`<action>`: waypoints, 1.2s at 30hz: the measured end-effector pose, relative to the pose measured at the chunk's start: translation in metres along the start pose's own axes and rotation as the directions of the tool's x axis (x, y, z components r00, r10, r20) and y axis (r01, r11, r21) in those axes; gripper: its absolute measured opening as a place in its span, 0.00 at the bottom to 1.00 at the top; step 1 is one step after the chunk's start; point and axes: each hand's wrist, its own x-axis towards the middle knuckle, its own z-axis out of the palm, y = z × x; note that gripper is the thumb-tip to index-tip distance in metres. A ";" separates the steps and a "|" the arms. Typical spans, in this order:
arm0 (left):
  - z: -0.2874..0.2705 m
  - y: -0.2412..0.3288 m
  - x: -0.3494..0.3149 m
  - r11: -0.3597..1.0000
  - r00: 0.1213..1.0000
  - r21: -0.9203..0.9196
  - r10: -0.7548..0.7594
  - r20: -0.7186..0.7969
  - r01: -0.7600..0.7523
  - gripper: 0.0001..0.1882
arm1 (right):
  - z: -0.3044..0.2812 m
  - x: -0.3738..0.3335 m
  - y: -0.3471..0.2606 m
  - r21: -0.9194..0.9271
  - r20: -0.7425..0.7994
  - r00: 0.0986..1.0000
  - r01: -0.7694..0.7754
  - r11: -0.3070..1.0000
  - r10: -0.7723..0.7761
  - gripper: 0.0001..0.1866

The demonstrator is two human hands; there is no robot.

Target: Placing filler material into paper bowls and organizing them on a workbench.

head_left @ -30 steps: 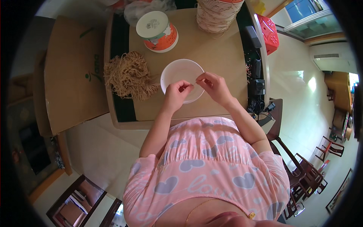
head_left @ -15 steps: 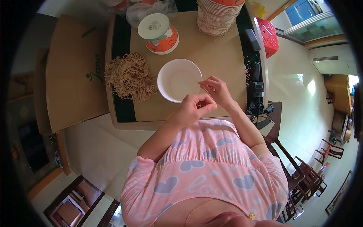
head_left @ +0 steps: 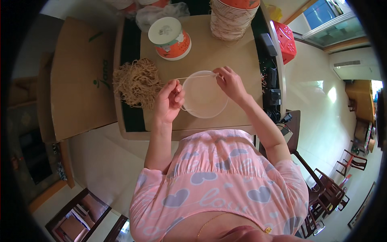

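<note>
A thin beige string (head_left: 194, 77) is stretched between my two hands across the far part of a white round tub (head_left: 205, 111). My left hand (head_left: 171, 101), at the tub's left side, pinches one end with thumb and finger. At the tub's far right rim, my right hand (head_left: 231, 85) grips the other end between its fingertips. A loose pale strand curves below my left hand by the tub's near left rim. To the left lies a tangled heap of beige strings (head_left: 138, 84).
Beyond the tub stands an upside-down orange and white tub (head_left: 174, 46). A stack of tubs with strings around it (head_left: 231, 22) is at the back. Black adapters (head_left: 275, 97) line the table's right edge; a large cardboard box (head_left: 82, 80) stands left, a red stool (head_left: 284, 42) right.
My left hand has moved left and away from me, parting from my right hand and drawing the string taut. The white tub has shifted slightly right and nearer to me.
</note>
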 end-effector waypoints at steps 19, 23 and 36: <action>-0.006 -0.033 0.008 0.996 0.998 -0.068 0.059 -0.002 -0.059 0.06 | 0.020 -0.069 -0.051 0.461 0.657 0.746 -0.506 0.729 0.103 0.06; -0.044 -0.038 -0.002 0.993 0.985 0.118 0.051 -0.164 -0.032 0.04 | 0.030 -0.100 -0.002 0.426 0.533 0.810 -0.507 0.749 0.245 0.06; -0.075 -0.070 -0.004 0.974 0.968 0.208 -0.037 -0.248 0.091 0.03 | 0.010 -0.088 0.044 0.749 0.085 0.801 -0.443 0.492 0.592 0.06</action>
